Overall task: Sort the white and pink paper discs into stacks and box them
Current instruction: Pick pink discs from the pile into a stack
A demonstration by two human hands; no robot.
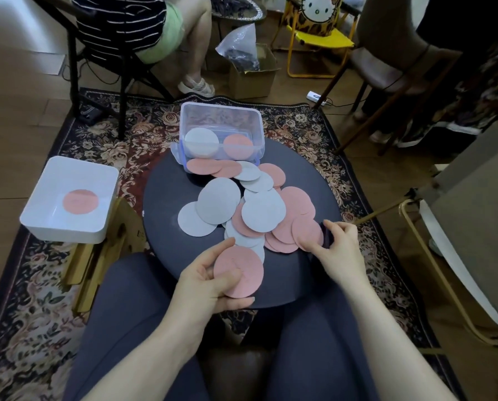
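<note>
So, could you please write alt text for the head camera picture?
A seated person's left hand holds a pink disc while the right hand touches a mixed pile of pink and white discs on a round dark table. A clear box and white tray also hold discs.

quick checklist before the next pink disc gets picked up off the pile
1. Left hand holds its stack of pink paper discs firmly: ok.
2. Right hand on a pink disc at the near right edge of the loose disc pile: ok, fingertips touch it.
3. That disc free of others on top: cannot tell.
4. White square tray on the left has room: ok, one pink disc inside.
5. Clear plastic box upright: not ok, it lies tipped with discs inside.
6. Round dark table has space near the hands: ok.
</note>
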